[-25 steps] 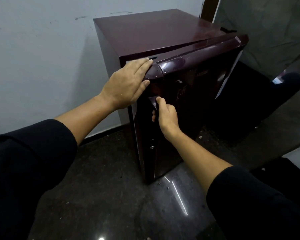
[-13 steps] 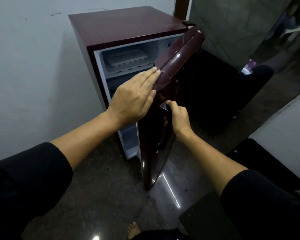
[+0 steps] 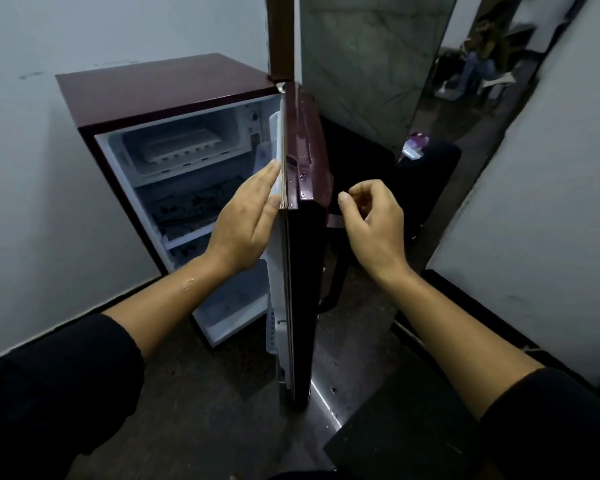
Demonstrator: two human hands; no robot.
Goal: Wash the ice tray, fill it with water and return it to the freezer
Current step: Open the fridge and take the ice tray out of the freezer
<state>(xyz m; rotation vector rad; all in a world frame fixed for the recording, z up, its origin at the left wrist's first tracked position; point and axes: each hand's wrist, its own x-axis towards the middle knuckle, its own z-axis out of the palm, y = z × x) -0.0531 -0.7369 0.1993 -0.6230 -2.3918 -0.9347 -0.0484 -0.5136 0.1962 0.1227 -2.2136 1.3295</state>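
A small maroon fridge [image 3: 160, 88] stands against the white wall with its door [image 3: 303, 271] swung wide, edge-on to me. In the freezer compartment at the top lies a white ice tray [image 3: 181, 147]. My left hand [image 3: 246, 216] rests flat against the inner side of the door's edge, fingers straight. My right hand [image 3: 371, 220] hovers just off the door's outer face beside the dark handle [image 3: 335, 220], fingers loosely curled and holding nothing.
Shelves [image 3: 187, 216] inside the fridge sit below the freezer. A dark object [image 3: 426, 181] lies on the floor behind the door. A white wall panel [image 3: 534, 202] bounds the right side. A dark box corner [image 3: 395, 441] is near my feet. A person sits far back [image 3: 478, 53].
The door has swung from closed to fully open. My right hand has come off the handle. My left hand has slid from the door's top to its inner edge.
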